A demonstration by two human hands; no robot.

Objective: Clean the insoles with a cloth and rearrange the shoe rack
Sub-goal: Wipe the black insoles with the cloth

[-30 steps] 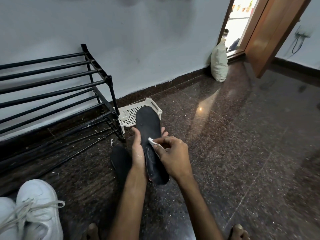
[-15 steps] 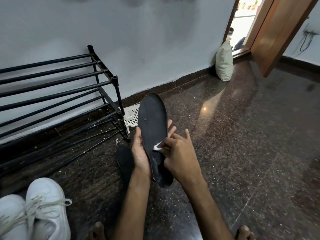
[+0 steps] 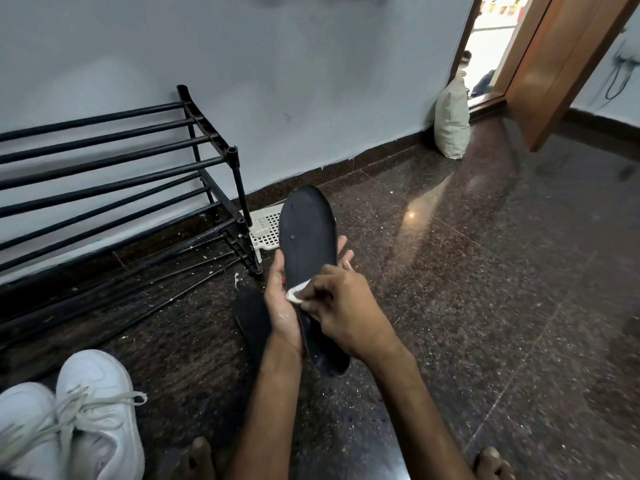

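My left hand (image 3: 282, 306) grips a black insole (image 3: 307, 237) from behind, holding it upright with the toe end pointing away from me. My right hand (image 3: 341, 315) pinches a small white cloth (image 3: 296, 292) against the insole's middle, near its left edge. A second black insole (image 3: 252, 317) lies flat on the floor just left of my left wrist. The black metal shoe rack (image 3: 114, 174) stands against the wall at the left, its bars bare.
A pair of white laced sneakers (image 3: 79, 417) sits at the bottom left. A white plastic grid tray (image 3: 265, 228) lies by the rack's right leg. A pale sack (image 3: 452, 119) leans by the doorway, beside an open wooden door (image 3: 568, 64). The dark granite floor is speckled with debris.
The insole has been raised and tipped more upright. My right hand with the cloth has slid down and to the insole's left edge, its fingers now curled in.
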